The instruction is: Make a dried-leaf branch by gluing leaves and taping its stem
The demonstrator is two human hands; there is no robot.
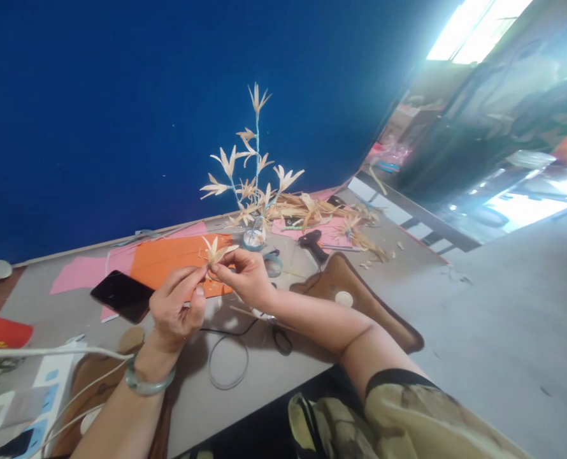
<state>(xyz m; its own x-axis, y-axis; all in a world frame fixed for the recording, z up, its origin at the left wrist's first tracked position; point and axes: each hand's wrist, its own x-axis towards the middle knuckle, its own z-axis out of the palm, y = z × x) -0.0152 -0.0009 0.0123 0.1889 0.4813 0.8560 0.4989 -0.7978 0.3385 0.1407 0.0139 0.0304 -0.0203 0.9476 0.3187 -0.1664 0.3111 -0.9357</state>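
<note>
Both hands are up over the desk (274,370), pinched on one small husk flower (213,250). Left hand (178,305) has thumb and index closed at its base, other fingers curled in; right hand (249,275) has thumb and index closed on the base and right-side petals, almost no gap. Fingertips of the two hands sit just beside each other; can't tell if they touch. Flower sits between them at the far end of both hands, long axis roughly upright, petals fanning up and to the right, base pointing down into the left pinch. Left hand is nearer the base, right hand nearer the petals. Beyond it, slightly right: an upright branch (257,150) with blue-wrapped stems and similar flowers, set in a small round holder (253,240); right hand is nearer to that. Under and behind the hands, orange sheet (164,258); dark phone (122,296) just left of the left hand. Right of the branch, loose husks (305,209) and a dark glue gun (313,244). Blue wall (121,115) behind it all.
</note>
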